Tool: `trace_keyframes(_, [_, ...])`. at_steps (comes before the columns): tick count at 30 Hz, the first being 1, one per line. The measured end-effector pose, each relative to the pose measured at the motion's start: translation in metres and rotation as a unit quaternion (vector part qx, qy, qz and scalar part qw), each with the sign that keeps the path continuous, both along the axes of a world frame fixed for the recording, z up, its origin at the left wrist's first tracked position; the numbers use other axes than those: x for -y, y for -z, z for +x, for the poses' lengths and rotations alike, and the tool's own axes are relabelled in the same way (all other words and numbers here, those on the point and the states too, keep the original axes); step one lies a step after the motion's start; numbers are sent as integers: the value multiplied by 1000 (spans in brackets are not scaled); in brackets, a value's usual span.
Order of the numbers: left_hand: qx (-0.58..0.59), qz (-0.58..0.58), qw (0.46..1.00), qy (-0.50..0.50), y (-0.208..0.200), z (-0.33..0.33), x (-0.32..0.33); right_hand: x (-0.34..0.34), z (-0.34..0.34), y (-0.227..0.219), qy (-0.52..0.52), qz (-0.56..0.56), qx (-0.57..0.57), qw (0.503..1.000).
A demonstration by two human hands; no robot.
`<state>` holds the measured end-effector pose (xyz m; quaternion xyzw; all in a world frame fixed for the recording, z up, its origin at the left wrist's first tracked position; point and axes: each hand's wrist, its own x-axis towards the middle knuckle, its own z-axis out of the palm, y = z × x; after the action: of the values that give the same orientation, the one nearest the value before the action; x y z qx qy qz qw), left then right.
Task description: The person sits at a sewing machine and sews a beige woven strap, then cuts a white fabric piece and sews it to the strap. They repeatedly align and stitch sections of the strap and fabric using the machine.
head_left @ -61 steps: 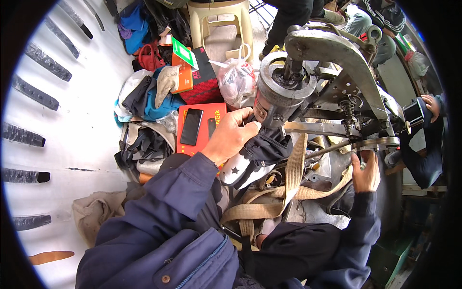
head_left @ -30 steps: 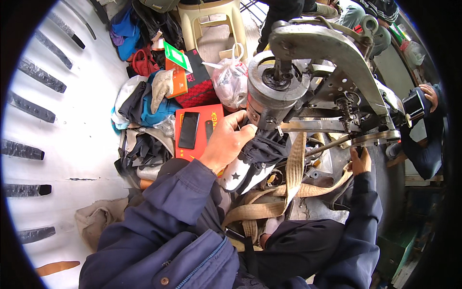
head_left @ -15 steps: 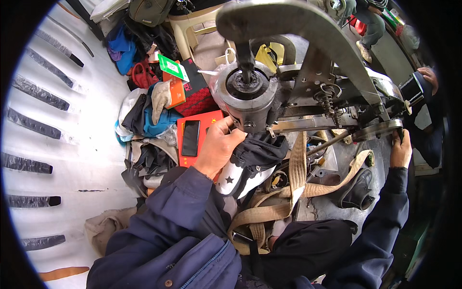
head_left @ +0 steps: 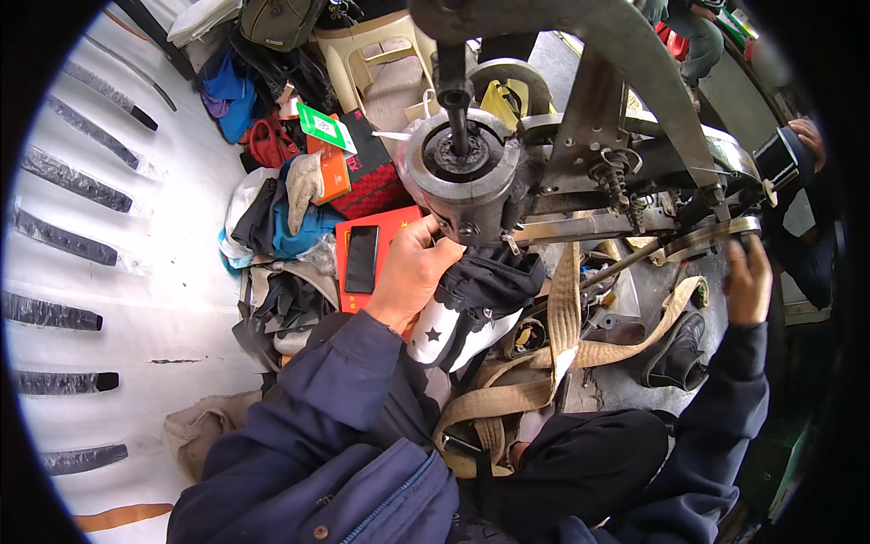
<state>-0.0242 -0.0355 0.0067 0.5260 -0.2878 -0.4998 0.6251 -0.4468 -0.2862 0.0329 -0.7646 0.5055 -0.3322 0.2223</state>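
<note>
In front of me stands a hand-cranked sewing machine (head_left: 471, 213), its round metal head above a black-and-white fabric piece (head_left: 494, 286) with zips and black stars. My left hand (head_left: 415, 272) pinches the upper edge of this piece right beside the machine head; the fingertips are partly hidden. Over at the right, my right hand (head_left: 749, 283) is closed at the rim of the machine's hand wheel (head_left: 711, 238), its fingers round a small dark handle and slightly blurred.
A phone (head_left: 362, 260) lies on a red box (head_left: 399, 227) to the left. Heaped clothes and bags lie beyond it. A beige strap (head_left: 564, 326) loops below the machine, near a black shoe (head_left: 675, 354). Another person's hand (head_left: 806, 140) shows at far right.
My right hand has turned the hand wheel, shifting slightly left and up. The machine's lever and needle bar have moved. My left hand stays on the fabric piece.
</note>
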Motion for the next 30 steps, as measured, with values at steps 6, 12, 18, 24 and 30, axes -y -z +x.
trace_keyframes(6, [9, -52, 999, 11, -1, 1, 4, 68, -47, 90, 146, -104, -169, 969])
trace_keyframes(12, [28, -33, 999, 18, 4, 6, 4, -27, 27, 73, -78, 277, 46, 957])
trace_keyframes(18, [57, -51, 997, 4, 3, 3, 8, 57, -41, 19, 108, -84, -105, 985])
trace_keyframes(24, [102, -27, 994, 17, -4, 4, 5, 10, 8, 121, 116, 221, -55, 967])
trace_keyframes(30, [136, -31, 990, 27, -9, 2, 3, -6, 17, 4, -16, 94, 91, 991])
